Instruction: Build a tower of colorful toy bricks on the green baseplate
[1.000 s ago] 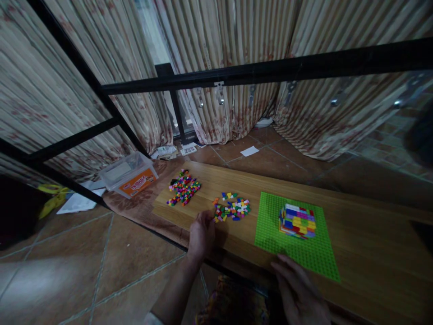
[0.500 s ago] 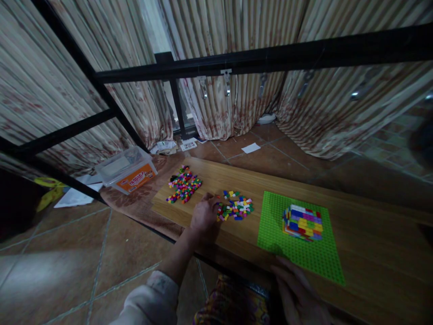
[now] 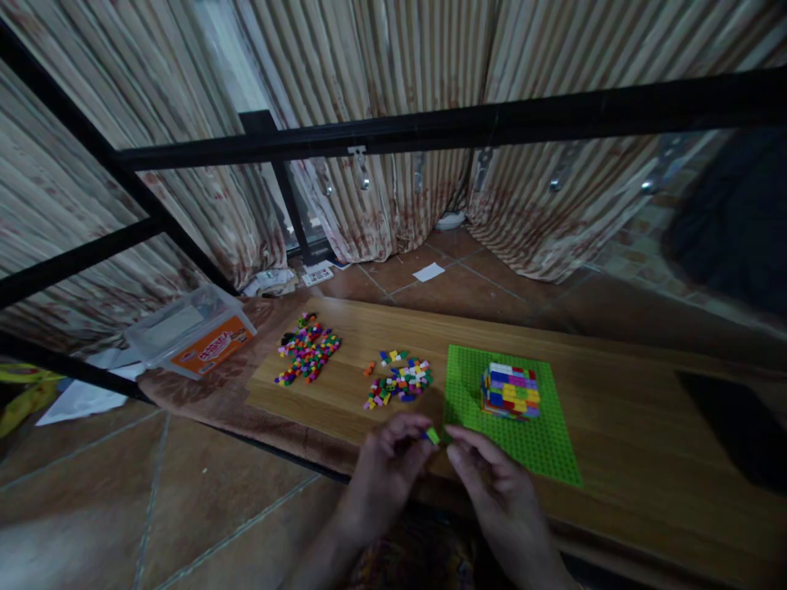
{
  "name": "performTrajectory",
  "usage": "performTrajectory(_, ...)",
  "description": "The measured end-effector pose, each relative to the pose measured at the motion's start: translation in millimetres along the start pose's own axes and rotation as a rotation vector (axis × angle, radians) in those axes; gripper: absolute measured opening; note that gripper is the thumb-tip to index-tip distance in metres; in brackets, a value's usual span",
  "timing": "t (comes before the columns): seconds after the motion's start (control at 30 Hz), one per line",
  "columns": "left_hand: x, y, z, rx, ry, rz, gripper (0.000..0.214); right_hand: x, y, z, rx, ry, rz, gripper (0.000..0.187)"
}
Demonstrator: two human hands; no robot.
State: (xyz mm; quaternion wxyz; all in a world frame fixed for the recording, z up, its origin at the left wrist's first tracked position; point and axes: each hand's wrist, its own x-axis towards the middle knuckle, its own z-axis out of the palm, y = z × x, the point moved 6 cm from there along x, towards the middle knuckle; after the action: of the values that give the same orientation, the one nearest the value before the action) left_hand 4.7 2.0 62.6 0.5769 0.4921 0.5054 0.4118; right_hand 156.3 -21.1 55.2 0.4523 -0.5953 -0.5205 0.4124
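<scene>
Over the near edge of the table my left hand [image 3: 388,460] pinches a small light-green toy brick [image 3: 434,436], with a bit of blue showing beside it. Facing it, a short gap away, my right hand [image 3: 492,482] has its thumb and index finger closed together; anything between them is too small to make out. Just beyond my hands lies a loose cluster of coloured bricks [image 3: 402,380]. To the right, a block built of many-coloured bricks [image 3: 510,391] stands on a green studded baseplate [image 3: 464,373].
A larger brick pile [image 3: 308,352] lies at the left of the wooden table [image 3: 369,324]. A clear plastic box [image 3: 190,332] with an orange label sits left of it on a brown cloth. A dark flat object [image 3: 731,422] lies at right. Black rails [image 3: 399,127] cross behind.
My left hand has left the brick cluster and come back toward me with a green brick. My right hand has risen from the table edge to meet it. The view has shifted right.
</scene>
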Motion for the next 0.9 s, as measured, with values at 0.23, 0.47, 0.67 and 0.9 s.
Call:
performTrajectory(0.23,-29,-11,24.7,0.007,-0.054,-0.006,0.005,-12,22,3,0.050,-0.180,0.102,0.031)
performTrajectory(0.47,-34,-19,31.2,0.090,-0.055,-0.014,0.007,-21,39,3,0.012,-0.297,0.234,0.037)
performTrajectory(0.67,-34,-20,34.2,0.150,-0.055,0.016,0.009,-25,52,5,0.184,-0.250,0.340,0.037)
performTrajectory(0.9,-29,-28,30.2,-0.065,-0.087,-0.064,0.004,-34,62,17,0.582,-0.189,0.550,0.033)
